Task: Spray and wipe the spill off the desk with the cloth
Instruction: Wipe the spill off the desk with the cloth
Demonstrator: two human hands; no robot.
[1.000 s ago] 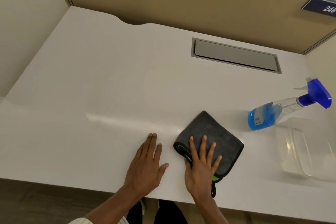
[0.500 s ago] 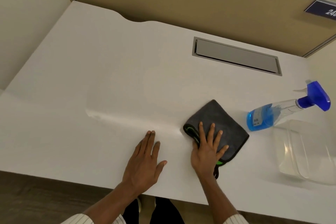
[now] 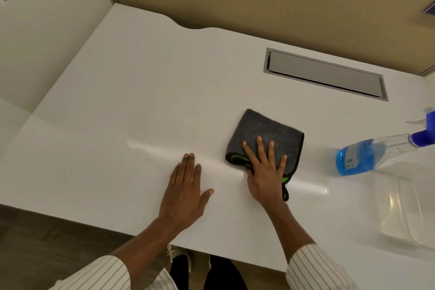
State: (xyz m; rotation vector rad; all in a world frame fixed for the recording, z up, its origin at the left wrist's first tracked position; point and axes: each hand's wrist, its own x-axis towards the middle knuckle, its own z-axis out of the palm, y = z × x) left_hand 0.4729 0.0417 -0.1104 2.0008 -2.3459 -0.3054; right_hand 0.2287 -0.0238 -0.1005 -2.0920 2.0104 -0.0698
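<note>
A folded dark grey cloth [image 3: 263, 129] with a green edge lies on the white desk [image 3: 141, 92]. My right hand [image 3: 266, 172] presses flat on the cloth's near half, fingers spread. To the left of the cloth, my left hand [image 3: 186, 193] rests flat on the bare desk and holds nothing. A faint wet streak [image 3: 150, 148] runs across the desk from left of my left hand to the cloth. A spray bottle [image 3: 360, 155] with blue liquid and a blue trigger head lies on its side at the right, apart from both hands.
A clear plastic container [image 3: 409, 209] sits at the right, just in front of the bottle. A grey cable-tray lid [image 3: 324, 74] is set into the desk at the back. Tan partition walls close the back and the left. The desk's front edge runs below my wrists.
My right hand has slid the cloth away from me and a little to the right, towards the bottle. The left hand has stayed flat in place.
</note>
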